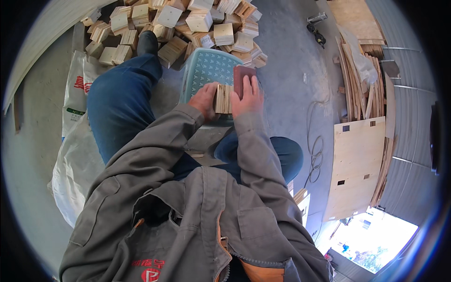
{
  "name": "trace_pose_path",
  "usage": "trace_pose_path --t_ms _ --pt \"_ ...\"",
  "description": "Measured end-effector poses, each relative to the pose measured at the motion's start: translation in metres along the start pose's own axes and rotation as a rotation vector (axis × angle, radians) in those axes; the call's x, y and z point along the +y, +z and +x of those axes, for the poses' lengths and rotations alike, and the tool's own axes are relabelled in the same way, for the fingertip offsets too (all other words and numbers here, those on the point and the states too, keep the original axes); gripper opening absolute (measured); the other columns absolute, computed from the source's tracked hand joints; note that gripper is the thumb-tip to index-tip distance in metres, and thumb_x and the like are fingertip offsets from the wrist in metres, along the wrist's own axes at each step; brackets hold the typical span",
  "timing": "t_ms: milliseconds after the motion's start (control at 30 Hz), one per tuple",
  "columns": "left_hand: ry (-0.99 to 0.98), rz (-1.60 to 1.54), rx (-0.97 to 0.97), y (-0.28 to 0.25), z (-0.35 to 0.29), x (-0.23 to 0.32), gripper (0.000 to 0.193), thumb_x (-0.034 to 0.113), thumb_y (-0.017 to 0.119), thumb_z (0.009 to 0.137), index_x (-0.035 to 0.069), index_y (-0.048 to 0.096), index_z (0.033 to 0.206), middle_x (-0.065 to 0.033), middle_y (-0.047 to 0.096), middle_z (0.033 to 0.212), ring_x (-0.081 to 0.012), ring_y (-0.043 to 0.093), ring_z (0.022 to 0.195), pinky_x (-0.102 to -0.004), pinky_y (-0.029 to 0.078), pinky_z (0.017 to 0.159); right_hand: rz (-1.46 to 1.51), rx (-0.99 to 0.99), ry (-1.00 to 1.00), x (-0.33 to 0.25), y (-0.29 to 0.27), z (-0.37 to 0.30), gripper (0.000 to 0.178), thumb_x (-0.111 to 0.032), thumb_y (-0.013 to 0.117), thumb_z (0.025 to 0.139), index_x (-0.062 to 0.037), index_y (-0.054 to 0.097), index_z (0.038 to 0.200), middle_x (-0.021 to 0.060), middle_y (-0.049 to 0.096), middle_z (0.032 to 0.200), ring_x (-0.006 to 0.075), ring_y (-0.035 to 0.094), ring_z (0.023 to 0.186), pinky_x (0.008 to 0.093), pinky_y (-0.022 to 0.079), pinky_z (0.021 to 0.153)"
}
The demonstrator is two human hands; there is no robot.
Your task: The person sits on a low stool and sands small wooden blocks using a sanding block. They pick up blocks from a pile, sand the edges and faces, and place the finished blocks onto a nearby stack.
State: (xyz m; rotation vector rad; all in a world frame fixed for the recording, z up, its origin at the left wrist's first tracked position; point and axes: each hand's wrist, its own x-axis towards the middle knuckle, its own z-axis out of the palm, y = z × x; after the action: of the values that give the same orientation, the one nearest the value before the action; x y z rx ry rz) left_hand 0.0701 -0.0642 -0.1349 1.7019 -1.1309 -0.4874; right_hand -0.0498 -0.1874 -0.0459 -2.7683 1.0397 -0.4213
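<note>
My left hand [205, 101] is closed around the left side of a plywood block [224, 99], whose layered edges face up. The block is over the near part of a blue-green plastic stool [211, 66] with a patterned top. My right hand [248, 101] grips a reddish-brown sanding block [242, 75], flat and brick-shaped, against the plywood block's right side. Its fingers lie across the sanding block's face, and the hand is slightly blurred. How much of the plywood block rests on the stool is hidden by my hands.
Beyond the stool lies a heap of plywood blocks [199, 21], reaching my left shoe [147, 43]. White plastic sacks [75, 160] are at the left. On the right are a cable [315, 155], a black-and-silver power tool [317, 28], leaning boards [359, 164] and wood strips [350, 80].
</note>
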Motion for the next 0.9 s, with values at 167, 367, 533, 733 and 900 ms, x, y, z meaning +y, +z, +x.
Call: trace_pose_path --t_ms 167,367,533,733,900 --pt "0.008 -0.025 0.015 0.004 -0.002 -0.007 0.095 0.017 0.092 0.064 0.012 0.043 0.146 -0.0210 0.053 0.142 -0.0432 0.054 0.133 -0.0454 0.048 0.111 0.041 -0.071 -0.067 -0.005 -0.029 -0.077 0.076 -0.026 0.078 0.088 -0.0101 0.050 0.156 0.0185 0.038 0.167 0.0437 0.052 0.134 0.0511 0.044 0.112" --pt "-0.006 -0.049 0.013 -0.002 -0.001 0.004 0.090 0.018 0.092 0.067 0.011 0.046 0.144 -0.0222 0.056 0.138 -0.0435 0.055 0.132 -0.0459 0.049 0.110 0.030 -0.104 -0.075 -0.010 -0.048 -0.117 0.076 -0.026 0.079 0.087 -0.0131 0.051 0.156 0.0181 0.038 0.167 0.0427 0.053 0.132 0.0524 0.044 0.111" --pt "-0.051 -0.057 -0.003 -0.007 -0.005 0.006 0.089 0.017 0.090 0.067 0.011 0.046 0.144 -0.0218 0.057 0.138 -0.0436 0.055 0.132 -0.0460 0.049 0.109 0.057 -0.055 -0.071 -0.009 -0.032 -0.088 0.074 -0.025 0.078 0.087 -0.0135 0.053 0.155 0.0163 0.040 0.166 0.0428 0.055 0.131 0.0510 0.046 0.110" --pt "-0.071 -0.057 -0.025 -0.004 -0.001 0.010 0.091 0.016 0.090 0.066 0.012 0.045 0.145 -0.0206 0.054 0.141 -0.0432 0.055 0.132 -0.0460 0.049 0.109 0.003 0.011 -0.025 0.001 -0.006 -0.002 0.071 -0.029 0.075 0.089 -0.0120 0.053 0.154 0.0145 0.041 0.166 0.0431 0.056 0.129 0.0506 0.047 0.111" --pt "-0.070 -0.016 -0.049 -0.003 -0.001 0.004 0.096 0.019 0.092 0.065 0.007 0.042 0.146 -0.0223 0.055 0.139 -0.0426 0.052 0.134 -0.0431 0.046 0.114 -0.042 -0.080 0.098 -0.014 -0.012 0.023 0.073 -0.031 0.073 0.089 -0.0118 0.050 0.157 0.0145 0.039 0.167 0.0425 0.056 0.127 0.0494 0.047 0.111"
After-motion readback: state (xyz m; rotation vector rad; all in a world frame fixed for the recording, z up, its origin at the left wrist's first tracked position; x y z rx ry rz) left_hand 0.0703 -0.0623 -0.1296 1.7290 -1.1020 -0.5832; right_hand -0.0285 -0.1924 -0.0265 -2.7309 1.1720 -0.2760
